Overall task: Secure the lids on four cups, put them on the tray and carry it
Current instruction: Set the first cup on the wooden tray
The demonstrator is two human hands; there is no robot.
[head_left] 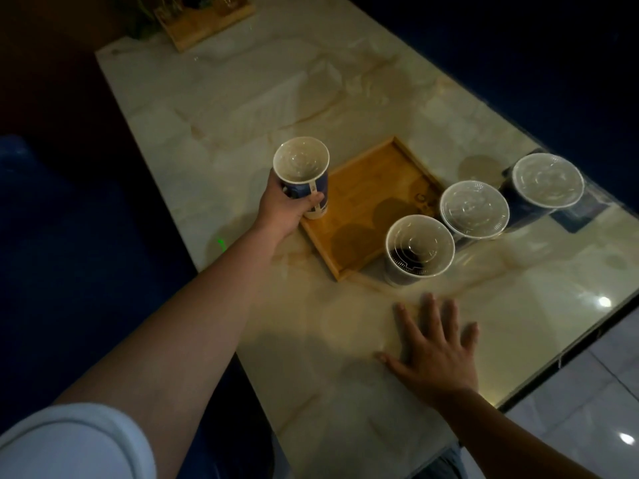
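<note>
The cup [304, 188] in my left hand [283, 209] is dark blue with a white panel and a clear, ring-patterned lid, and the three cups [420, 250] by the tray wear the same blue under see-through lids. The tray [366, 202] is honey-coloured wood with a visible grain. Under it, the tabletop [276, 98] is cream marble with tan veins, and my sleeve [69, 444] is white.

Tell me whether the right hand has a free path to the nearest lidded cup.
Probably yes. The right hand lies flat on the table, and only bare tabletop separates it from the nearest cup, which stands beside the tray.
</note>
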